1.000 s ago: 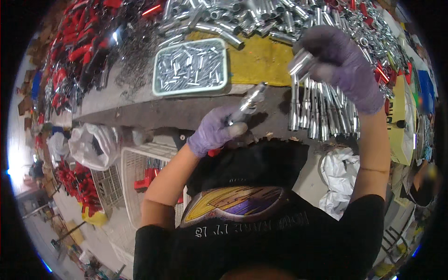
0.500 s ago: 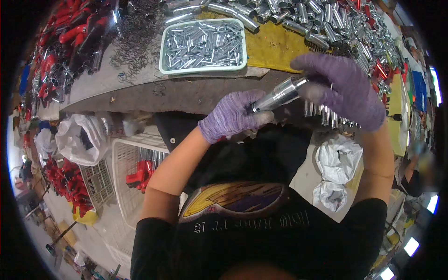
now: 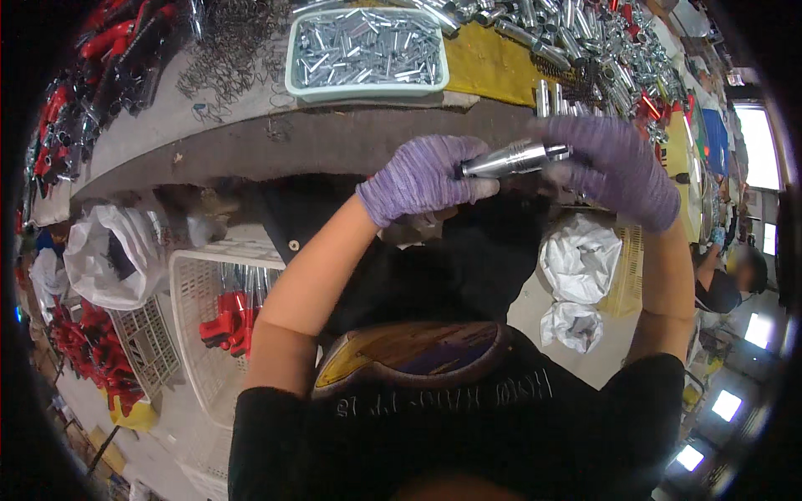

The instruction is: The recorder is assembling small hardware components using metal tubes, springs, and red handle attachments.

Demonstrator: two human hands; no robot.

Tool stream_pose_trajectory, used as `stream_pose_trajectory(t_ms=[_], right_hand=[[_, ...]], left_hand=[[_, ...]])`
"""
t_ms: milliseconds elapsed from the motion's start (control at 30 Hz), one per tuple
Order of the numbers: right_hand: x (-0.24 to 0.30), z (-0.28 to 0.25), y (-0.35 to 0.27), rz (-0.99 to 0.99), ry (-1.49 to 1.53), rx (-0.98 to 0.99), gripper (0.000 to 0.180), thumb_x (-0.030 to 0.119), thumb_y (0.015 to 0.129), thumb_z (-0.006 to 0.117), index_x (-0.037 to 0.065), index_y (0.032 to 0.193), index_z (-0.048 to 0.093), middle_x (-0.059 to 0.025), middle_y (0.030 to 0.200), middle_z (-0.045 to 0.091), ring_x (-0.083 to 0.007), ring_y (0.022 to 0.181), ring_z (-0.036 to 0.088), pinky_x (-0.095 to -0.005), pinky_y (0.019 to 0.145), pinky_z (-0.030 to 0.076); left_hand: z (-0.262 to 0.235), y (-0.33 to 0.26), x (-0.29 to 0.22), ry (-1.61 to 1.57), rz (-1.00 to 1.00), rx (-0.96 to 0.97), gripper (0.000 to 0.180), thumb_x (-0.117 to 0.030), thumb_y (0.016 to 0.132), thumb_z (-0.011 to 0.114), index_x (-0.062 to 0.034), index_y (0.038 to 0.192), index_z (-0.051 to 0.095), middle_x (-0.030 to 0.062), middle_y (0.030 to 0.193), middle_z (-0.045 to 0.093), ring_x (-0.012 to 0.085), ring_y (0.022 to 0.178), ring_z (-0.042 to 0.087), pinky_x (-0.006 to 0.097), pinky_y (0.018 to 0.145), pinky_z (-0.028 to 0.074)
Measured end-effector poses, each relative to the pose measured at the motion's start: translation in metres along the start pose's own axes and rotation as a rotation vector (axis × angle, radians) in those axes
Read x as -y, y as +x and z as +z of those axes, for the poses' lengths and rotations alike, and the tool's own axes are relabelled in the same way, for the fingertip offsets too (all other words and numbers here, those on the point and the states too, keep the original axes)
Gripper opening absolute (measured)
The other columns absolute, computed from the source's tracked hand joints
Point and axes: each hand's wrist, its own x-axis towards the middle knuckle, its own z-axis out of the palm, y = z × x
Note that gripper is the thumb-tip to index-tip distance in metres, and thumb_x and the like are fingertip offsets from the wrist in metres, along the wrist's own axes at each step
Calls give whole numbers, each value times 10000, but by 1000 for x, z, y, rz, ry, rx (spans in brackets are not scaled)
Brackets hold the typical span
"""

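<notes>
A shiny metal tube (image 3: 510, 159) with a stepped, ringed body lies nearly level in front of my chest. My left hand (image 3: 422, 179), in a purple knit glove, is closed around its left end, thumb below. At the other end hovers my right hand (image 3: 618, 171), gloved alike and smeared by motion. Its fingers and thumb lie above and below the tube's tip, where a small bright piece shows; whether they grip it is unclear. Beyond my hands, a pale green tray (image 3: 368, 92) full of small metal pins stands on the bench (image 3: 251, 154).
Several metal tubes (image 3: 576, 42) lie heaped at the far right, near a yellow cloth (image 3: 493, 67). Loose wire springs (image 3: 221, 75) and red-handled parts (image 3: 104, 42) cover the far left. Below the bench are a white crate (image 3: 188, 326) and white sacks (image 3: 581, 259).
The tube has turned from tilted up at its right end to nearly level. My right hand has shifted slightly down and left around its tip. The whole view has also shifted.
</notes>
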Motion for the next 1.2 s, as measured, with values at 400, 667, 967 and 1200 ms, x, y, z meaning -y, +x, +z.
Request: stream_pose_trajectory(t_ms=[400,667,967,1200], right_hand=[[6,13,-3,213,18,-44,413,293,719,687,31,1016,569,-162,828,609,-326,750,597,-380,666,465],[12,21,-6,344,187,5,469,399,727,672,56,1026,556,-154,865,617,-303,795,614,-365,698,485],[19,30,-5,120,182,-20,403,344,747,650,85,1050,587,-136,869,625,-292,795,614,-358,717,484],[61,-15,-25,-59,76,239,313,285,760,642,147,1040,616,-86,765,629,-238,673,612,-332,630,493]], left_hand=[[2,-2,-3,-34,1,-2,400,-360,724,683,-44,953,597,133,790,595,282,728,588,339,671,459],[6,-7,9,-61,34,0,432,-405,733,654,-79,1009,592,148,814,610,302,776,605,348,695,473],[5,-23,-5,-553,-94,147,335,-255,765,678,-26,984,570,36,736,582,159,718,570,306,659,466],[36,-42,-28,-533,321,329,319,-199,731,701,-43,971,562,113,750,581,293,638,589,341,561,461]])
